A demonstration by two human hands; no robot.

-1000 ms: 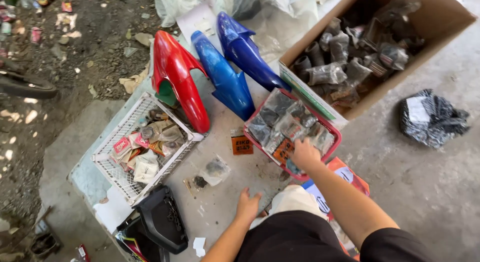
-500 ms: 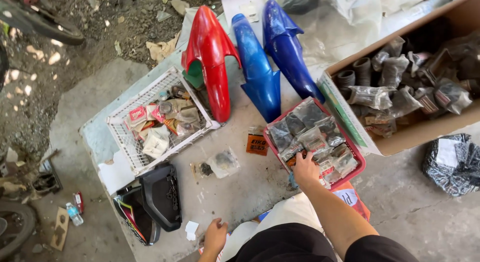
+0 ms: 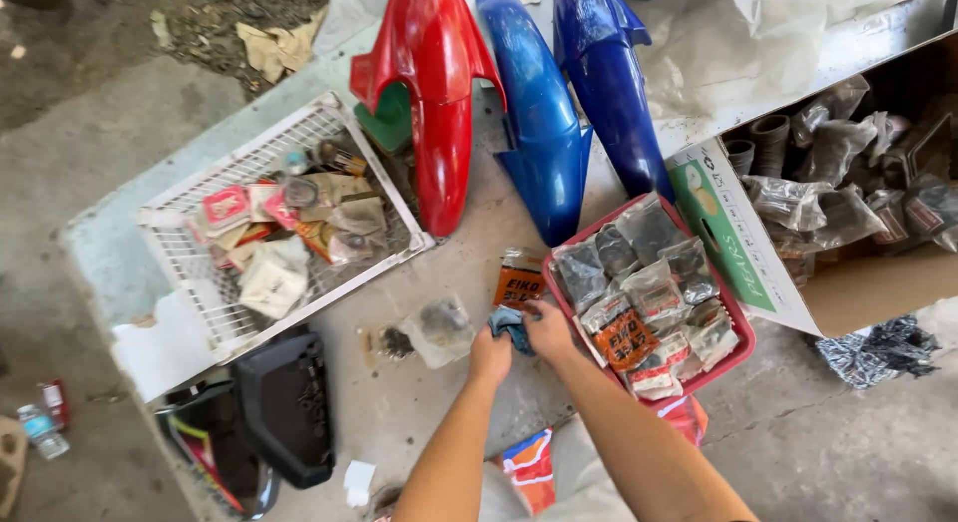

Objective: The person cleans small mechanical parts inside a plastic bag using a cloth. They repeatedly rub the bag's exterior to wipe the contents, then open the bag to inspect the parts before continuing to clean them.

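Note:
Both of my hands meet over the concrete floor just left of a red tray (image 3: 736, 354) full of small bagged parts. My left hand (image 3: 489, 356) and my right hand (image 3: 550, 331) pinch a small blue-grey packet (image 3: 510, 324) between them. An orange packet (image 3: 519, 282) lies on the floor right above the hands. A clear bag with dark parts (image 3: 437, 328) lies just left of my left hand.
A white wire basket (image 3: 200, 282) of packets sits at left. One red fender (image 3: 434, 93) and two blue fenders (image 3: 539, 133) lie at the top. A cardboard box (image 3: 868, 272) of bagged parts stands at right. A black plastic cover (image 3: 284, 407) lies at lower left.
My left hand has come up from the lower edge to join my right hand. My right hand has left the red tray and both now hold a small packet. The view has moved closer.

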